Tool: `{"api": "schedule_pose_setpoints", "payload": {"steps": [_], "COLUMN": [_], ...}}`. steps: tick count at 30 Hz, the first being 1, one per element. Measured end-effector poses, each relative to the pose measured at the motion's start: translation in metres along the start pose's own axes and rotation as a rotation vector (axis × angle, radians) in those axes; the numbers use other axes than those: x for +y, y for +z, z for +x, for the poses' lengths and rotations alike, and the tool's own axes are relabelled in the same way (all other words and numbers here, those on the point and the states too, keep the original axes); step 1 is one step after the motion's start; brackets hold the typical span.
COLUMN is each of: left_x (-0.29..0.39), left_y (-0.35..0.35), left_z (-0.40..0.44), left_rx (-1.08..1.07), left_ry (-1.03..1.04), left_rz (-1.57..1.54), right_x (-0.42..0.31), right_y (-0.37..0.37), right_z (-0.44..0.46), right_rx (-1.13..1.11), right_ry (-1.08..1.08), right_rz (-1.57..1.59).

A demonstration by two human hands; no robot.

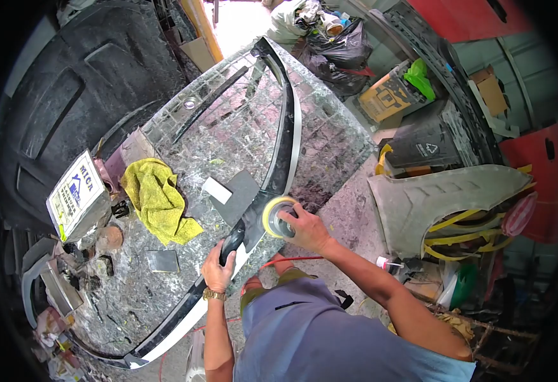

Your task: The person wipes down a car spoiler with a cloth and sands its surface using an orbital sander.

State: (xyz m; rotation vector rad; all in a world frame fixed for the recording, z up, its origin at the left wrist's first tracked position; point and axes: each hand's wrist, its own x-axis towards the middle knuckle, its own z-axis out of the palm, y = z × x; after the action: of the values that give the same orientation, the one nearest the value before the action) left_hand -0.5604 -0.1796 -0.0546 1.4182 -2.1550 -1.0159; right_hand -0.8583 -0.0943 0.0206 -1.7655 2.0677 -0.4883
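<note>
A long curved strip of car body trim (285,146), black along one side and white along the other, lies across the worktable. My left hand (218,270) is closed around its dark middle section, thumb on top. My right hand (307,229) grips a round power sander (272,213) with a yellow rim, its edge against the trim just ahead of my left hand. The sander's underside is hidden. Beside the trim are a dark flat sheet (241,197) and a small white block (216,190).
The speckled table (190,146) holds a yellow cloth (155,200), a labelled box (81,197) and a small grey sheet (163,261). A red hose (292,259) runs near my legs. A grey fender (444,197) stands at right; black bags (339,51) lie behind.
</note>
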Motion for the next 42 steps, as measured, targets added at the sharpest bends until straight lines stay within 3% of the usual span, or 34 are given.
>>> {"api": "schedule_pose_setpoints", "payload": {"steps": [7,13,18,21,28,31,33,38,40,42], "left_x": [-0.001,0.000,-0.001,0.002,0.003,-0.002,-0.003,-0.001,-0.004,-0.004], "left_y": [0.000,-0.001,-0.002,0.000,-0.001,0.001,0.000,0.001,0.003,0.001], "left_z": [0.000,0.001,0.000,0.002,0.001,0.002,-0.002,0.000,0.000,0.000], "left_rx": [-0.006,-0.003,-0.010,-0.012,-0.012,-0.014,0.001,-0.021,-0.002,0.011], "left_ry": [0.005,0.013,0.008,0.006,0.009,0.007,0.030,0.015,0.028,0.049], "left_rz": [0.005,-0.001,-0.006,-0.018,0.011,0.018,0.021,0.041,0.030,0.022], "right_x": [-0.003,-0.015,-0.006,-0.014,-0.012,-0.012,-0.017,-0.015,-0.017,-0.022], "right_y": [0.002,0.007,0.012,0.010,0.014,0.021,0.014,0.014,0.015,0.015], "right_z": [0.001,-0.005,0.001,-0.003,0.001,0.000,0.004,0.002,0.003,0.001], "right_rx": [0.015,-0.168,-0.013,-0.150,0.007,-0.039,-0.023,-0.089,-0.059,-0.121], "right_ry": [-0.009,0.138,0.120,0.088,0.115,-0.045,0.101,0.010,0.156,0.147], "right_rz": [0.009,0.054,0.098,0.054,0.049,-0.029,-0.009,-0.019,0.027,0.030]}}
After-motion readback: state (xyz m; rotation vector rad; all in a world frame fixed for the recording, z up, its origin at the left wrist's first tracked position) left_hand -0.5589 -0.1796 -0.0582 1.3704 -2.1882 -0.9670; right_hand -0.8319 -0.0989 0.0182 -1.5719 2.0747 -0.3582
